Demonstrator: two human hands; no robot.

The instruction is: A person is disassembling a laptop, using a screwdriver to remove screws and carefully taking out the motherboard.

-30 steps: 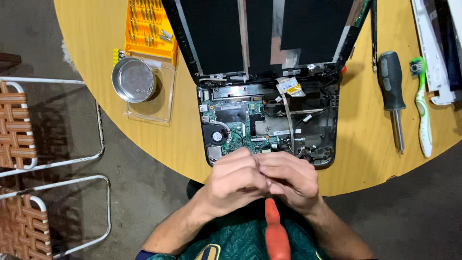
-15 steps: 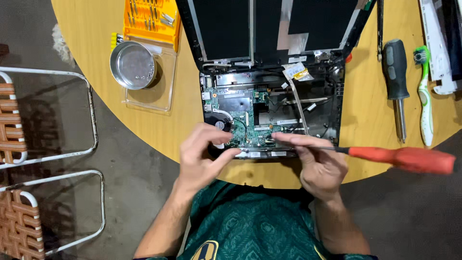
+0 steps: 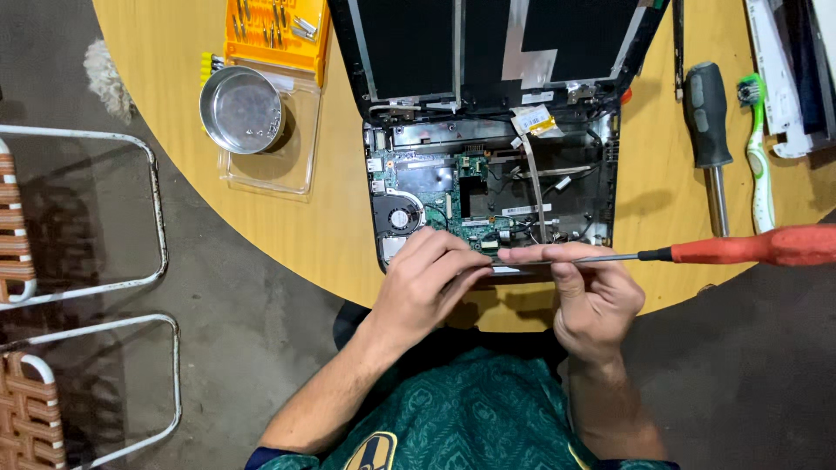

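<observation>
Fingers [image 3: 522,255] pinch the red screwdriver [image 3: 749,247] shaft over the laptop [image 3: 488,187].

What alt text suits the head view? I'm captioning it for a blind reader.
Seen from above, a person's left hand and right hand work at the near edge of an opened laptop on a round wooden table, the right hand holding a red-handled screwdriver sideways.
</observation>
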